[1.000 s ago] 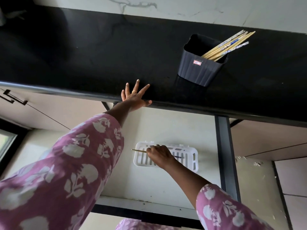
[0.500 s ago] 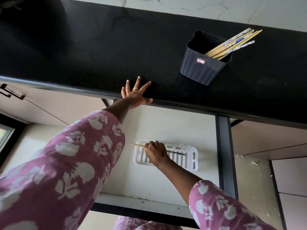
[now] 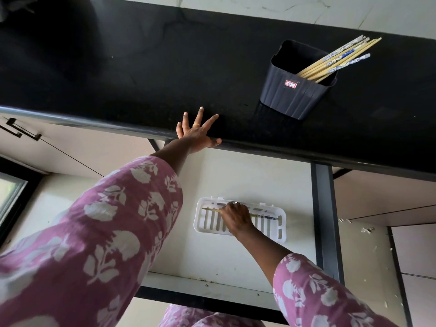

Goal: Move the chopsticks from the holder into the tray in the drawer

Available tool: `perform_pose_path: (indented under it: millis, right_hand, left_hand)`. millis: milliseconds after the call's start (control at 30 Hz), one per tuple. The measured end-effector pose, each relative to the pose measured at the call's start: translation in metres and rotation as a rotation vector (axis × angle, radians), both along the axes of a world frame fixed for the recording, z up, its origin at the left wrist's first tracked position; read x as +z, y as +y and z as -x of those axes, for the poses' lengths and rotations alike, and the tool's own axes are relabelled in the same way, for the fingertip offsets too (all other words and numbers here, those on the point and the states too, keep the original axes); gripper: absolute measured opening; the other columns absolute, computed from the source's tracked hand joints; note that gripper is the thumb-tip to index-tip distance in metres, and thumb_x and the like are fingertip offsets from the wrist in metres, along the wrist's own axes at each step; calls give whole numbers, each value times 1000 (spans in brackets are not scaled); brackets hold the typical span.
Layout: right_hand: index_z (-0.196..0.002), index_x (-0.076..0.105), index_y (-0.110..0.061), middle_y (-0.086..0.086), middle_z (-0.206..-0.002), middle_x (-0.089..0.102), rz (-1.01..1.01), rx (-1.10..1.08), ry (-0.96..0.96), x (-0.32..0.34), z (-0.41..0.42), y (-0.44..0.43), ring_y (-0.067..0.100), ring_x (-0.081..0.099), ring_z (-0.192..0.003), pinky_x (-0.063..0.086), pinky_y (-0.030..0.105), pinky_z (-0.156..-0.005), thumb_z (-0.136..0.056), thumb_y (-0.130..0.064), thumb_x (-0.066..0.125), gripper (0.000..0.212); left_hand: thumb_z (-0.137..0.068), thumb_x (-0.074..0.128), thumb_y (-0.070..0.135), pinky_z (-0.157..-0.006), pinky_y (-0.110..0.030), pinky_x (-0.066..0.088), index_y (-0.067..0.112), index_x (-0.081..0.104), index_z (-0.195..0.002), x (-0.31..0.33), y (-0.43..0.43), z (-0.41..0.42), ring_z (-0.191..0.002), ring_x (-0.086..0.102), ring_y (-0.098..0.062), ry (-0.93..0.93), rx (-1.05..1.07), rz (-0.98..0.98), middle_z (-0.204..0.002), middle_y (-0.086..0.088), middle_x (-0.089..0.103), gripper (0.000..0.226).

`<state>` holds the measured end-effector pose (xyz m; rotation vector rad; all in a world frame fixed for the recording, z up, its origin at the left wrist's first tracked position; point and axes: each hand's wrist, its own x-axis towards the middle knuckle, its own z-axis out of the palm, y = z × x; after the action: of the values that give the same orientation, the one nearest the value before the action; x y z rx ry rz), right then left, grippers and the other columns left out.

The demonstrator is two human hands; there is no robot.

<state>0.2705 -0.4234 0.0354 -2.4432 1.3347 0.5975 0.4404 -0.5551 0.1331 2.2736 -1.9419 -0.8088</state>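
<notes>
A dark ribbed holder (image 3: 293, 95) stands on the black counter (image 3: 141, 67) at the right, with several chopsticks (image 3: 339, 59) leaning out of it to the right. Below, a white slotted tray (image 3: 205, 223) lies in the open drawer (image 3: 236, 180). My right hand (image 3: 236, 218) is over the tray, shut on one chopstick (image 3: 267, 217) that lies lengthwise within the tray's rim. My left hand (image 3: 197, 132) rests flat on the counter's front edge, fingers spread, holding nothing.
The drawer's dark right side rail (image 3: 326, 220) runs along the tray's right. A cabinet handle (image 3: 21, 128) sits at the left under the counter. A pale tiled wall (image 3: 306, 8) rises behind the counter.
My right hand has shifted the chopstick to the right, so its left tip now lies inside the tray instead of jutting past its left edge. My left hand has stayed on the counter edge.
</notes>
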Motion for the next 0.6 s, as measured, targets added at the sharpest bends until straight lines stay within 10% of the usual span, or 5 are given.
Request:
perform_pose_path:
  millis: [600]
  right_hand:
    - [-89,67,-3,16,-96,70,7,133,-36,-5,5,-3,36,64,-97,46,33,-70,-75,12,50,26]
  left_hand:
    - [-86,56,48,-112,-51,-8,52,5,-142,7,-1,2,-139,-25,-34,-11,5,-21,-155,11,-21,76]
